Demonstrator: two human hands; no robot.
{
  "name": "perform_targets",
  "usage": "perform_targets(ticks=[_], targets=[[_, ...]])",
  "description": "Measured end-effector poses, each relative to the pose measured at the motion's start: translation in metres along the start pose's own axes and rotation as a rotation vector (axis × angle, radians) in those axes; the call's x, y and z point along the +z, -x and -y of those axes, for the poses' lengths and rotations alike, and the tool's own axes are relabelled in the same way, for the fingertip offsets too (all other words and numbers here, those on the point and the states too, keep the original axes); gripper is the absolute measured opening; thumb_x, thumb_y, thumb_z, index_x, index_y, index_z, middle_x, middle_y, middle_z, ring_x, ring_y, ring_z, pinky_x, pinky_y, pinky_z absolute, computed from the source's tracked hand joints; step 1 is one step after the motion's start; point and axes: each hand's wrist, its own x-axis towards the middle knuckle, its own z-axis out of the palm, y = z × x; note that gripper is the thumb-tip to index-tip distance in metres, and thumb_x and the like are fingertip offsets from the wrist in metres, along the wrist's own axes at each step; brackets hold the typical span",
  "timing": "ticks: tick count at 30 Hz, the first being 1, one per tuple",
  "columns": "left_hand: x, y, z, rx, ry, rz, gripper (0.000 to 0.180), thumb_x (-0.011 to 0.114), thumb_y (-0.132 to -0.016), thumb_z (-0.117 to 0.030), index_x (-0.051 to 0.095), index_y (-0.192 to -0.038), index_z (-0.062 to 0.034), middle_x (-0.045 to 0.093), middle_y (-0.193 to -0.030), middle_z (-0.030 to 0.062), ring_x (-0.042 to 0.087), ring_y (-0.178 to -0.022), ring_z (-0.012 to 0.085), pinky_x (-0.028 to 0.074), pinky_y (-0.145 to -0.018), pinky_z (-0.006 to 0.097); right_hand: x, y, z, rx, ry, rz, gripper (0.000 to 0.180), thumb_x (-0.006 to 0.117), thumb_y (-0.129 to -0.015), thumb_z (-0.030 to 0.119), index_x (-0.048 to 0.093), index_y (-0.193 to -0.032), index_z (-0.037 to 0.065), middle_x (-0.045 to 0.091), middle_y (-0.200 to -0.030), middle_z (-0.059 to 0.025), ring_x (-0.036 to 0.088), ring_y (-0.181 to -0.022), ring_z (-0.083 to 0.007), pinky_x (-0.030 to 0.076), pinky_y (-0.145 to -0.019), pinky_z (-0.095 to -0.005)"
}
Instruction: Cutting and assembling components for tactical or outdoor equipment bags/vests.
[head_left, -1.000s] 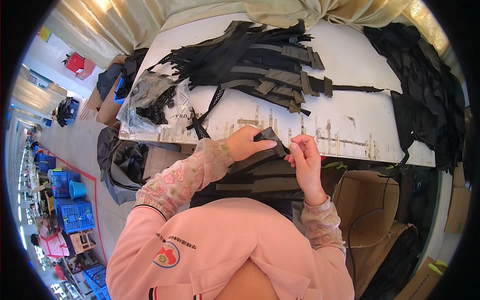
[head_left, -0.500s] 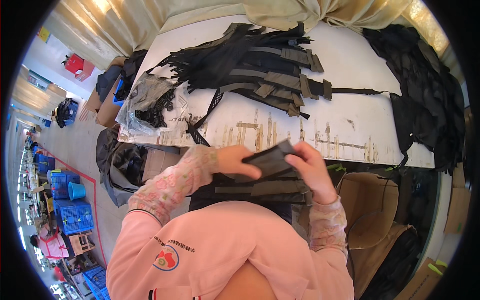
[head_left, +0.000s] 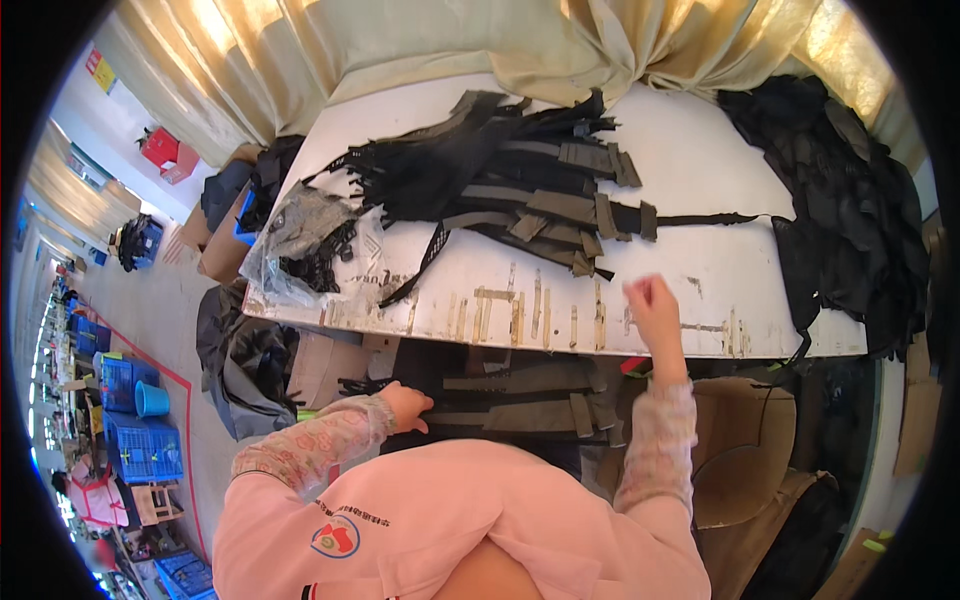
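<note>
A stack of black and grey-brown fabric straps (head_left: 520, 412) lies across my lap, below the table's front edge. At its left end my left hand (head_left: 404, 407) is closed on the straps; its fingertips are partly hidden. My right hand (head_left: 652, 305) is raised over the table's front edge, slightly blurred, with fingers curled and nothing visible in them. Beyond it, a large bundle of black straps (head_left: 430, 175) with grey-brown end patches (head_left: 560, 205) is spread over the white table (head_left: 690, 160).
A clear plastic bag (head_left: 300, 245) with black pieces lies at the table's left. Black fabric (head_left: 835, 200) is heaped at its right end. Open cardboard boxes (head_left: 745, 440) stand below on the right. A dark bag (head_left: 245, 355) sits at lower left, and blue crates (head_left: 148, 448) stand farther left.
The dark strap piece held up between both hands is now down on my lap. My right hand has moved up over the table edge; my left has moved down and left.
</note>
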Motion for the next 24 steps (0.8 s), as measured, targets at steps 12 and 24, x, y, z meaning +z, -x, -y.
perform_targets(ticks=[12, 24], targets=[[-0.089, -0.005, -0.020, 0.193, 0.567, -0.837, 0.041, 0.069, -0.078, -0.019, 0.054, -0.113, -0.0077, 0.055, -0.108, 0.0144, 0.054, -0.102, 0.0347, 0.042, -0.090, 0.040, 0.051, -0.039, 0.042, -0.134, -0.461, -0.026, 0.032, 0.067, -0.076, 0.002, 0.052, -0.104, 0.004, 0.054, -0.082, -0.0036, 0.049, -0.071, -0.0128, 0.044, -0.069, -0.0244], [-0.137, -0.103, -0.074, 0.501, 0.805, -0.784, 0.018, 0.059, -0.085, -0.016, 0.051, -0.082, -0.0006, 0.051, -0.068, 0.0082, 0.048, -0.063, 0.0182, 0.041, -0.060, 0.032, 0.026, 0.098, 0.056, -0.378, -0.103, 0.059, 0.032, 0.068, -0.075, 0.000, 0.055, -0.104, 0.004, 0.057, -0.091, -0.0104, 0.057, -0.079, -0.0231, 0.045, -0.072, -0.0333]])
